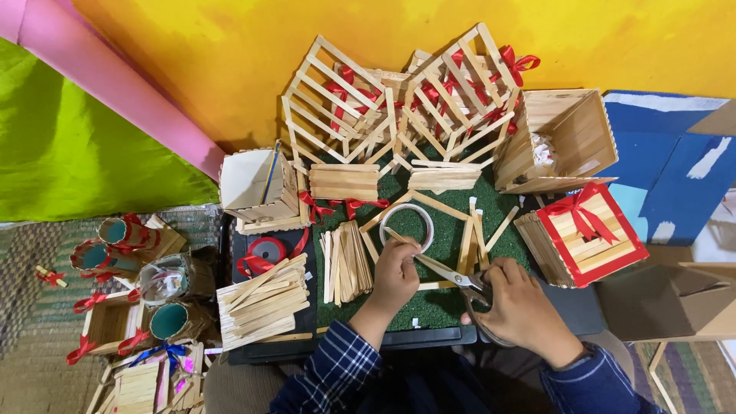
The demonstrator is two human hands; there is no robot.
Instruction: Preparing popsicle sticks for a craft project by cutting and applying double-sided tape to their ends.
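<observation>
Snipping a craft stick (400, 239) with scissors (452, 276) gripped in the right hand (515, 310), the left hand (395, 277) pinching it over the green mat (429, 310); finished stick boxes (579, 230) crowd around, loose sticks (262, 303) remain.

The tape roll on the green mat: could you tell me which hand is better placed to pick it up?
Probably the left hand: it sits just below the tape roll, holding only a stick, while the right hand is occupied with scissors.
</observation>
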